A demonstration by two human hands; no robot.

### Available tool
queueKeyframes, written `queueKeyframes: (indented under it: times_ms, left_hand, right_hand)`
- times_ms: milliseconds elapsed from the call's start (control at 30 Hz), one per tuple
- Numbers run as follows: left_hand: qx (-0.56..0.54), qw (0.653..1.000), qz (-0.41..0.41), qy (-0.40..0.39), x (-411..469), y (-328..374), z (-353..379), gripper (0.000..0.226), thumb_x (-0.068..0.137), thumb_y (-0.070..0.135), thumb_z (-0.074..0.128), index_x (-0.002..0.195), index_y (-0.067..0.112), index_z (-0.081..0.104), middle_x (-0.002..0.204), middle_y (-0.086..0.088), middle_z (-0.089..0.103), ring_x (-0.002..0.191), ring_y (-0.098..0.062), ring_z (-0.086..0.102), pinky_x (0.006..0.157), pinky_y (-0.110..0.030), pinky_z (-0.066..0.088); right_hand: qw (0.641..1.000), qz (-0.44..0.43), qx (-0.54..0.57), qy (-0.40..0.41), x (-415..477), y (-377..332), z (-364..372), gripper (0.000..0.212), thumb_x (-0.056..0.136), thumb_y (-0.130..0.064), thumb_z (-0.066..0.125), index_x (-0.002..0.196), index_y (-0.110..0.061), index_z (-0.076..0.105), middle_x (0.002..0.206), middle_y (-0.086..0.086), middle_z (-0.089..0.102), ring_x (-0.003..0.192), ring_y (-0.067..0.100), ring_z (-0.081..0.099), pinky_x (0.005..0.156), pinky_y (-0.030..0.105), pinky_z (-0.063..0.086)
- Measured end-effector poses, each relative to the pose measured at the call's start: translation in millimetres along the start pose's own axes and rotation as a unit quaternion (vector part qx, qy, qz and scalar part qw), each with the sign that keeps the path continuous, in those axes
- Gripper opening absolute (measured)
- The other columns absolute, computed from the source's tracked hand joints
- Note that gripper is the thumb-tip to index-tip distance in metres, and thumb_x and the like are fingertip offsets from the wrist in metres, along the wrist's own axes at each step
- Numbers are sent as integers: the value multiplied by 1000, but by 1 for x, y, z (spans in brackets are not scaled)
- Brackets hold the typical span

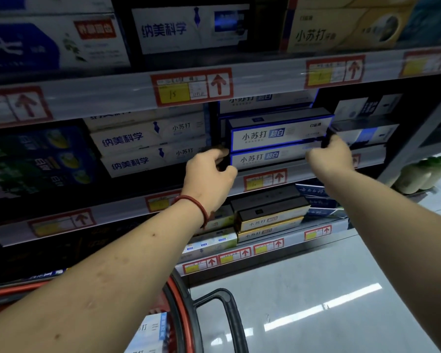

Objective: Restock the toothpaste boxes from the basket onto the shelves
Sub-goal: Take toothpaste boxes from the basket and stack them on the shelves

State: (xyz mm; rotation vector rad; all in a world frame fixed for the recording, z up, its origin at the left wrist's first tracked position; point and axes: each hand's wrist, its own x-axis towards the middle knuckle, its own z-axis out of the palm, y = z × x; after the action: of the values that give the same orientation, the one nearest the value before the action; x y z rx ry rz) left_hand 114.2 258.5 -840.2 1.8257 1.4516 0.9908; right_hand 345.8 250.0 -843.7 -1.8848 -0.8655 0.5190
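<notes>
The white-and-blue toothpaste box [278, 135] is lying atop a matching box [267, 157] at the middle shelf's front edge [301, 170]. The left hand [209, 179] and right hand [329, 159] are gripping its two ends. A narrow dark gap is separating it from the left stack [148, 146]. The red basket [181, 301] is sitting below.
</notes>
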Motion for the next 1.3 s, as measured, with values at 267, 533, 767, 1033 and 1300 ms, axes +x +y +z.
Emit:
queueKeyframes:
  times_ms: [267,533,767,1033,1300]
  left_hand:
    - [279,953,79,-84,-37,-29,-90,52,92,43,62,138,23,52,142,-1,54,131,-22,50,110,-40,40]
    - [414,897,79,-132,-99,-71,-181,67,91,53,60,148,24,42,148,-1,49,134,-24,47,111,-41,38]
    - [412,902,72,-106,-155,-109,-246,60,91,51,61,143,23,49,143,0,54,132,-23,49,110,-41,38]
    - [401,905,82,-117,-210,-138,-297,62,89,55,63,143,28,50,141,2,57,131,-21,52,108,-41,41]
    - [362,909,-18,-206,-271,-189,-294,54,86,52,66,134,30,56,130,4,60,121,-21,58,101,-41,46]
  right_hand:
    - [978,-106,-166,-67,-94,-16,24,44,91,-18,63,134,-12,55,132,11,55,103,23,57,94,35,48]
    - [888,-283,-280,-228,-206,-59,57,64,90,-34,71,146,-21,43,147,1,43,132,24,46,106,41,43]
    - [826,-341,-333,-300,-285,-78,108,69,86,-35,70,146,-15,42,143,11,46,132,33,45,107,43,42]
    - [808,-337,-292,-385,-369,-69,152,71,87,-41,71,148,-20,41,142,7,48,130,27,49,106,42,43]
    - [779,-302,-299,-460,-418,-21,153,71,88,-40,74,147,-17,42,146,6,48,133,23,46,109,33,38]
